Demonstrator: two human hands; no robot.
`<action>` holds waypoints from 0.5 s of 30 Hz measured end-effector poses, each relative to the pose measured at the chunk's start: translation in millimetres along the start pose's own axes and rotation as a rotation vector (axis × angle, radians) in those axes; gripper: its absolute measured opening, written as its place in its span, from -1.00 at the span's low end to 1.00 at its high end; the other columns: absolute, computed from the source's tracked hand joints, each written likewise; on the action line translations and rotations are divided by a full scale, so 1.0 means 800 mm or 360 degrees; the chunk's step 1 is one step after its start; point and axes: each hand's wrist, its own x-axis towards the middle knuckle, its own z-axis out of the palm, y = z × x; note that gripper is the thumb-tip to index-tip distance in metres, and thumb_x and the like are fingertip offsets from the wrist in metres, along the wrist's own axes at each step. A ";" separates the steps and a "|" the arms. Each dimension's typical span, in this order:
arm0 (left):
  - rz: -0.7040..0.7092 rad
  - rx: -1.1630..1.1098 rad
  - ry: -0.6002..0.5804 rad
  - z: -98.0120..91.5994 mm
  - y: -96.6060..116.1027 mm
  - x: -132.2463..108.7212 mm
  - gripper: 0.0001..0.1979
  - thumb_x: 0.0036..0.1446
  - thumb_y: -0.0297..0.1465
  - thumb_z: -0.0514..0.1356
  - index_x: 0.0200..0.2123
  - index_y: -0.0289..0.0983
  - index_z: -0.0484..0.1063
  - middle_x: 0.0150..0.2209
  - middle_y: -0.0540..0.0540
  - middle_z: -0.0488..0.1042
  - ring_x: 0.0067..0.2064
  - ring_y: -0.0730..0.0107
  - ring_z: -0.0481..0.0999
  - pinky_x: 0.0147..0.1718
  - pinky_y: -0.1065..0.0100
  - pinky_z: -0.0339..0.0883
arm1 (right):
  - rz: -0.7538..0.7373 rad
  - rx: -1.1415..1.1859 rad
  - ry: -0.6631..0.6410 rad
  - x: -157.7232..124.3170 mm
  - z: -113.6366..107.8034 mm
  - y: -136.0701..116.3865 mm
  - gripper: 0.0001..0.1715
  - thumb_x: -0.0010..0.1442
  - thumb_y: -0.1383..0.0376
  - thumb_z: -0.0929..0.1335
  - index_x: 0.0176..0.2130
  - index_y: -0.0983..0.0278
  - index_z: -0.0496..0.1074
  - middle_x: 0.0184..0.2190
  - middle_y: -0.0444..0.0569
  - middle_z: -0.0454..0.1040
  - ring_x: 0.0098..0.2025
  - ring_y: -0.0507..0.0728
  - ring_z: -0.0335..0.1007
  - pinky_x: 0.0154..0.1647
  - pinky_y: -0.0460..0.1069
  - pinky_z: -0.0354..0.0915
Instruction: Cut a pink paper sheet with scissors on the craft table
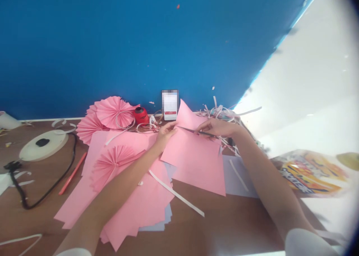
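Note:
My left hand (pixel 166 133) pinches the far edge of a pink paper sheet (pixel 196 160) that lies across the middle of the brown floor. My right hand (pixel 215 128) is closed round dark scissors (pixel 193 131), whose blades point left into the sheet's upper edge, close to my left fingertips. A raised pink flap (pixel 187 117) of the sheet stands up behind the blades. Under my left forearm lie more pink sheets (pixel 140 203) and a folded pink fan (pixel 113 162).
Pleated pink fans (pixel 112 112) and a red tape dispenser (pixel 140 116) lie by the blue wall. Also there: a phone (pixel 170 105), paper strips (pixel 224 114), a white round device (pixel 42 144) with black cable (pixel 45 190), a red pencil (pixel 72 173), a colourful plastic packet (pixel 311 172).

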 end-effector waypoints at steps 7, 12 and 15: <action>-0.0072 -0.0057 -0.0012 0.003 0.002 -0.005 -0.56 -0.13 -0.37 0.36 -0.09 -0.25 0.49 -0.03 -0.13 0.47 0.00 0.22 0.41 0.01 0.24 0.23 | 0.0023 -0.0117 -0.0070 -0.004 0.001 -0.008 -0.46 0.10 0.09 0.34 0.03 0.26 0.43 -0.43 -0.05 0.43 -0.47 0.01 0.22 -0.44 -0.09 0.13; -0.0084 -0.0074 -0.0050 0.002 0.001 -0.006 -0.56 -0.11 -0.38 0.35 -0.09 -0.26 0.49 -0.06 -0.13 0.48 -0.07 0.27 0.44 -0.07 0.29 0.27 | 0.0038 -0.0138 -0.0079 -0.004 0.001 -0.008 -0.48 0.11 0.08 0.33 0.01 0.27 0.43 -0.47 -0.07 0.41 -0.48 0.00 0.20 -0.45 -0.09 0.12; -0.0104 -0.0070 -0.0040 0.002 0.001 -0.006 -0.56 -0.13 -0.37 0.36 -0.09 -0.26 0.49 -0.09 -0.12 0.49 -0.11 0.29 0.45 -0.10 0.30 0.28 | 0.0032 -0.0111 -0.0114 -0.003 0.001 -0.005 -0.48 0.12 0.07 0.32 0.02 0.25 0.42 -0.45 -0.08 0.41 -0.49 -0.01 0.20 -0.46 -0.10 0.11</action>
